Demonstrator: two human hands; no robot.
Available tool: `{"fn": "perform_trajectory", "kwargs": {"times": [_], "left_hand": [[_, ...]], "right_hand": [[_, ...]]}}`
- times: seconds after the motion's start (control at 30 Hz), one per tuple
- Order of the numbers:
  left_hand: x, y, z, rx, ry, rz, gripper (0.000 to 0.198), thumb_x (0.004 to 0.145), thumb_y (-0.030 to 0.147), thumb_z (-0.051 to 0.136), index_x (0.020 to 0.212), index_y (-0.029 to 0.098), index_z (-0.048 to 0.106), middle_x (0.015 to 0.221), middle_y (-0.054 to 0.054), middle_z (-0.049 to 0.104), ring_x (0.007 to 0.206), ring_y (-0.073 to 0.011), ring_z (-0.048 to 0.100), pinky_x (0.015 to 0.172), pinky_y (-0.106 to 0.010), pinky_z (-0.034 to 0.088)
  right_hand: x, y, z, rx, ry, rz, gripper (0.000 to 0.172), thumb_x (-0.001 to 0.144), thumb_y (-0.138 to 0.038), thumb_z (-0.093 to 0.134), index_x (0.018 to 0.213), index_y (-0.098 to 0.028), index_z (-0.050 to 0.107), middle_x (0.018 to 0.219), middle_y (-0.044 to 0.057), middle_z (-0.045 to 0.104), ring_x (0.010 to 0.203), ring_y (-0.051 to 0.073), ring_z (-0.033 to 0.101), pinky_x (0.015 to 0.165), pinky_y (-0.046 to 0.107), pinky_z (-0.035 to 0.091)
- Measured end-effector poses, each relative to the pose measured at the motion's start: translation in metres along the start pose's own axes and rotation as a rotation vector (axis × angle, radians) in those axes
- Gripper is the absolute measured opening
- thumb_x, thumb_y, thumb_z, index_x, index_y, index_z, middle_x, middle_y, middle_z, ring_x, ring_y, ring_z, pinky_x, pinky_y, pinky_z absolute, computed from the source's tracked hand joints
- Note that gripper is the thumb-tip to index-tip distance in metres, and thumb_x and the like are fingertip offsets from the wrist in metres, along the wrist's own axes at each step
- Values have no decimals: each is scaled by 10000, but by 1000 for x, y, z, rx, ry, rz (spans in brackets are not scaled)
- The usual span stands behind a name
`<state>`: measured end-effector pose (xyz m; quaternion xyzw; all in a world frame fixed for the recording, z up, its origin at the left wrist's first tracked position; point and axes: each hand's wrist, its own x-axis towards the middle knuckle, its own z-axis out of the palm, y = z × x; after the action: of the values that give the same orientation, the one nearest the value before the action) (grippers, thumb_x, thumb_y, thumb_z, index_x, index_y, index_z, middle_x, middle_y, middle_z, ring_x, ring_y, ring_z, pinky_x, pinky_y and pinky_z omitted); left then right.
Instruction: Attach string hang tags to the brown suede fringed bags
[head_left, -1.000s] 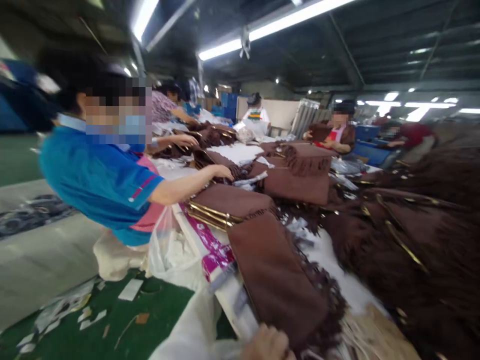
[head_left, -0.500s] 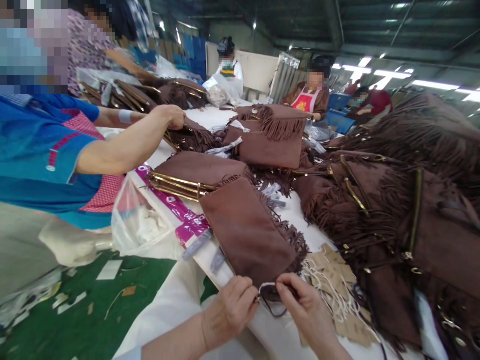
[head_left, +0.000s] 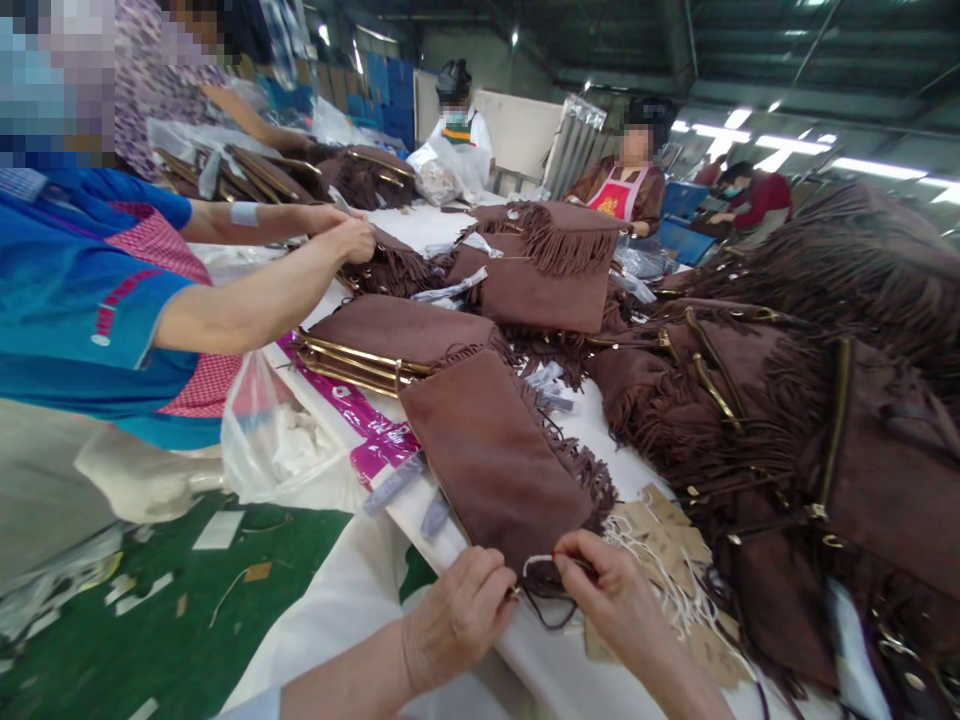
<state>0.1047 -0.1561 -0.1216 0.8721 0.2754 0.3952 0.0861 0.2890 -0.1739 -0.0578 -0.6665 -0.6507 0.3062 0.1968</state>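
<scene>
A brown bag (head_left: 495, 450) with fringe along its right side lies flat on the table, its near end toward me. My left hand (head_left: 465, 605) is closed at that near end, pinching the bag near a small gold-coloured metal part at the fingertips. Thumb and forefinger of my right hand (head_left: 611, 585) are pressed together on a thin white string (head_left: 536, 560). A thin dark cord (head_left: 551, 622) loops down between the two hands. Beside my right hand lies a pile of tan cardboard hang tags (head_left: 656, 530) with white strings.
More fringed brown bags (head_left: 757, 400) heap up on the right. Behind the near bag sit stacked bags (head_left: 405, 330) with gold edging. A co-worker in a blue shirt (head_left: 90, 310) handles a bag at left. A clear plastic bag (head_left: 277, 440) hangs at the table's left edge.
My right hand has shifted slightly upward with the white string. My left hand stays at the bag's near end. The co-worker's far hand has come beside the nearer one.
</scene>
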Motion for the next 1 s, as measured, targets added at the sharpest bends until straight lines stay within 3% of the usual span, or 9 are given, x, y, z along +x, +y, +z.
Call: {"fn": "perform_trajectory", "kwargs": {"times": [0.33, 0.67, 1.0], "left_hand": [[-2, -1, 1, -41, -17, -22, 132, 808, 113, 450, 917, 86, 520, 802, -103, 560, 751, -172, 544, 657, -305, 521], [0, 0, -1, -40, -29, -16, 165, 805, 100, 445, 951, 67, 515, 811, -110, 563, 795, -181, 546, 687, -303, 523], [5, -1, -5, -45, -41, 10, 155, 821, 104, 415, 913, 77, 536, 773, -95, 557, 727, -167, 545, 623, -287, 514]], "right_hand": [[0, -9, 4, 32, 7, 8, 187, 765, -244, 402, 637, -194, 529, 567, -26, 518, 545, 119, 485, 523, 220, 343], [1, -2, 7, 28, -42, 6, 154, 748, -199, 406, 635, -195, 510, 566, -43, 484, 541, 108, 458, 513, 213, 311], [19, -20, 0, -153, -168, -57, 175, 663, -127, 411, 596, -194, 558, 535, -36, 534, 529, 107, 483, 514, 215, 292]]}}
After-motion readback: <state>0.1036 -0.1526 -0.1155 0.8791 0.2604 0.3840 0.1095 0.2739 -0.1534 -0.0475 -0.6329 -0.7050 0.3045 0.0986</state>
